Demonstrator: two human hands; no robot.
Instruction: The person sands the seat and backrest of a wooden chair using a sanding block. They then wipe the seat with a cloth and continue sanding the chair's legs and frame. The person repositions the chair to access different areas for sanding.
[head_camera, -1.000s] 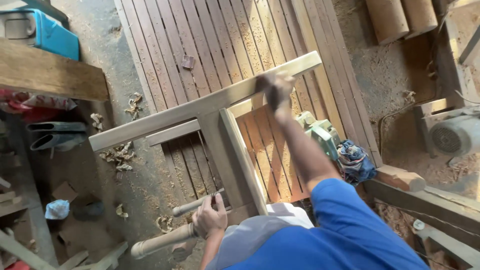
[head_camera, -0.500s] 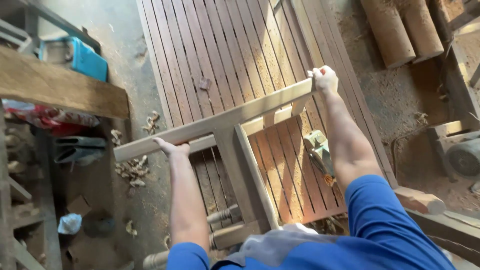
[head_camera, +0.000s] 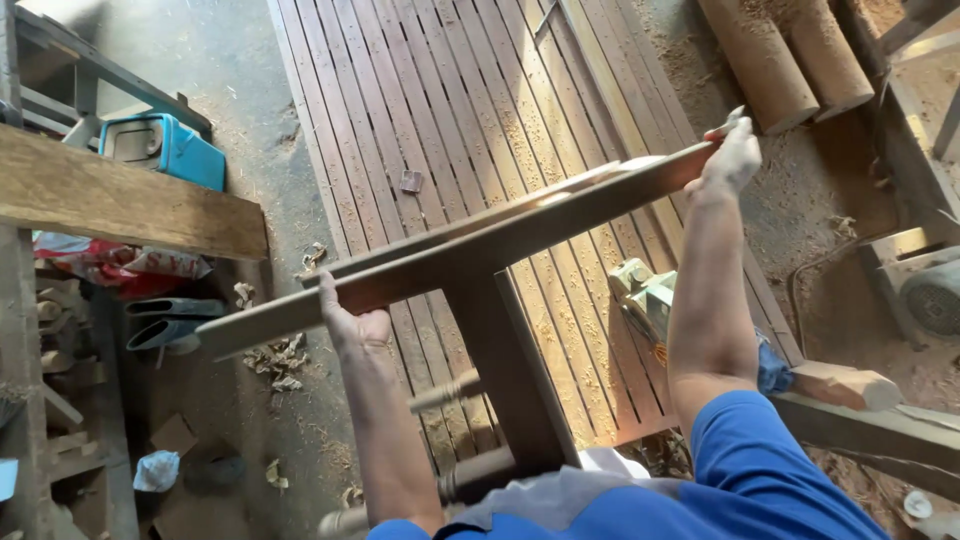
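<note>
I hold a T-shaped wooden frame (head_camera: 500, 240) made of planks, raised and tilted over the floor. My left hand (head_camera: 355, 322) grips the long top rail near its left end. My right hand (head_camera: 733, 158) grips the same rail at its far right end. A wide upright board (head_camera: 505, 370) runs down from the rail's middle toward my body. Turned wooden legs (head_camera: 445, 390) show below it.
A slatted wooden panel (head_camera: 470, 110) lies on the floor below. A green power tool (head_camera: 650, 300) rests on it by my right arm. Logs (head_camera: 770, 60) lie at top right. A thick plank (head_camera: 120, 205) and a blue box (head_camera: 165, 148) sit at left.
My left hand left the turned legs low down and took hold of the top rail. The frame has been lifted and tilted flatter, its right end higher.
</note>
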